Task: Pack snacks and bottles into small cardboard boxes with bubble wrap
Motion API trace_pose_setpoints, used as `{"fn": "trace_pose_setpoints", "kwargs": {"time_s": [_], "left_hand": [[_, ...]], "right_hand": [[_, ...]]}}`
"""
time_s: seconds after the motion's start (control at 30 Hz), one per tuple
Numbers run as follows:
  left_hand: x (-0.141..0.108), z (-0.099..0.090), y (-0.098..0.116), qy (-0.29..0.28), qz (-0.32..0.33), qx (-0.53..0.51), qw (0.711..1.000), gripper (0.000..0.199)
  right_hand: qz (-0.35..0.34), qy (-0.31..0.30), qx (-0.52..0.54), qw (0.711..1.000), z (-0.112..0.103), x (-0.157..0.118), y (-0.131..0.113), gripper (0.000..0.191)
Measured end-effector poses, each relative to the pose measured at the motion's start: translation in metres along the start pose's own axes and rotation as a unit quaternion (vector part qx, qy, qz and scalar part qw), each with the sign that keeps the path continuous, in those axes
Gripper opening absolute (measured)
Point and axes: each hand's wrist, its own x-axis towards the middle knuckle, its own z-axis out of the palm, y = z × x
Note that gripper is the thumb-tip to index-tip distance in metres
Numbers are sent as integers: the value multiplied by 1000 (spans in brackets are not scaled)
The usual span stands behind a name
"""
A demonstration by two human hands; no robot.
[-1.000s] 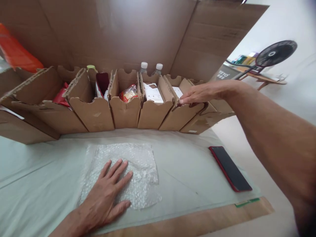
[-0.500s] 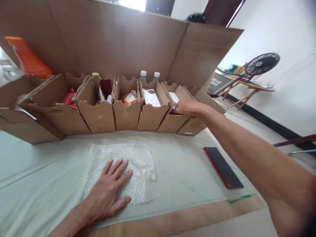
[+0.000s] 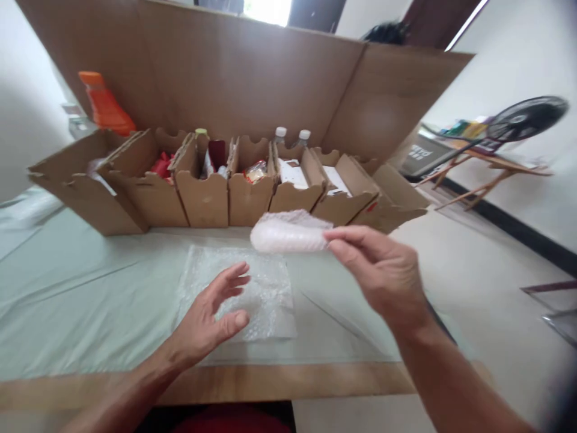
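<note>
- Only one angle here, the head view. The right hand (image 3: 387,273) has a pale plastic roll (image 3: 288,237) by one end, so imo a gentle but sure pinch is best; squeezing hard would probably just crumple the plastic.
- The far end of the roll hangs out with no support, so I'd move it slowly and level, and maybe get the left hand (image 3: 202,322) under that end if it sags.
- I'd also give the cardboard bins (image 3: 252,201) some room, since those cut edges look like they could snag thin plastic.
- Grip-wise, the right thumb and index finger are closed together on the roll's end, no real gap. The roll is up in front of the bins, above the green cloth (image 3: 112,288).
- Left hand's grasping nothing: thumb well apart from loosely bent fingers, over the bubble wrap (image 3: 274,307). Can't tell if it's brushing it, tbh.
</note>
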Motion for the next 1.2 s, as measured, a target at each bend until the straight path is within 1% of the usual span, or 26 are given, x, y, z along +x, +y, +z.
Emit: {"fn": "trace_pose_setpoints", "kwargs": {"time_s": [0.07,0.1,0.17,0.2,0.27,0.3,0.33,0.37,0.4,0.47,0.5,0.57,0.6,0.67,0.73,0.77,0.83,0.9,0.93,0.97,1.0,1.07,1.1,1.17,1.2], "left_hand": [[3,10,10,18,-44,-151,987,79],[5,14,13,41,-51,-200,978,75],[8,18,15,85,-53,-254,962,58],[8,19,15,100,-53,-268,957,50],[7,17,13,117,-53,-273,953,41],[6,16,12,113,-55,-265,956,39],[4,14,11,107,-52,-256,959,39],[3,12,10,95,-48,-252,962,39],[2,9,9,78,-43,-257,962,41],[0,4,7,50,-41,-293,954,48],[-1,1,6,48,-47,-313,947,53],[-4,-5,4,50,-84,-342,935,64],[-6,-8,3,50,-103,-354,928,71],[-9,-16,0,34,-132,-387,912,80],[-11,-24,-2,23,-130,-414,900,80],[-10,-28,-2,28,-116,-411,904,78],[-6,-37,4,35,-71,-361,929,77],[2,-43,16,24,-23,-273,961,82],[6,-44,22,13,-14,-223,975,81],[9,-45,29,2,-18,-177,984,74],[11,-44,34,-16,-34,-137,990,61],[11,-42,38,-64,-88,-90,990,33],[7,-41,37,-95,-118,-85,985,25],[-3,-43,30,-145,-169,-93,970,22],[-10,-46,27,-158,-191,-95,964,22]], "right_hand": [[-22,-34,29,999,34,-28,6,7],[-42,-53,34,997,48,-39,8,7],[-75,-81,25,994,68,-56,9,11],[-83,-90,9,992,74,-61,9,19],[-83,-103,-31,991,80,-63,6,44],[-77,-111,-45,990,80,-61,5,57],[-67,-125,-46,989,80,-57,3,65],[-49,-143,-30,988,79,-53,2,65],[-23,-167,4,986,79,-47,1,57],[39,-209,94,973,78,-38,0,30],[65,-226,135,962,79,-35,0,24],[82,-244,174,951,83,-31,0,25],[73,-240,168,953,86,-31,0,23],[42,-209,137,967,91,-31,0,19],[23,-153,110,982,93,-31,-2,17],[18,-127,102,986,93,-29,-4,16],[4,-97,92,991,91,-23,-12,13],[-25,-89,83,992,86,-11,-24,13],[-41,-87,81,992,83,-5,-31,14],[-55,-82,82,992,80,3,-39,14],[-67,-69,84,992,75,10,-46,14],[-66,-21,79,994,62,25,-56,13],[-54,10,75,996,54,32,-57,13],[-28,72,80,994,36,44,-51,14],[-13,98,92,991,26,48,-43,15]]}}
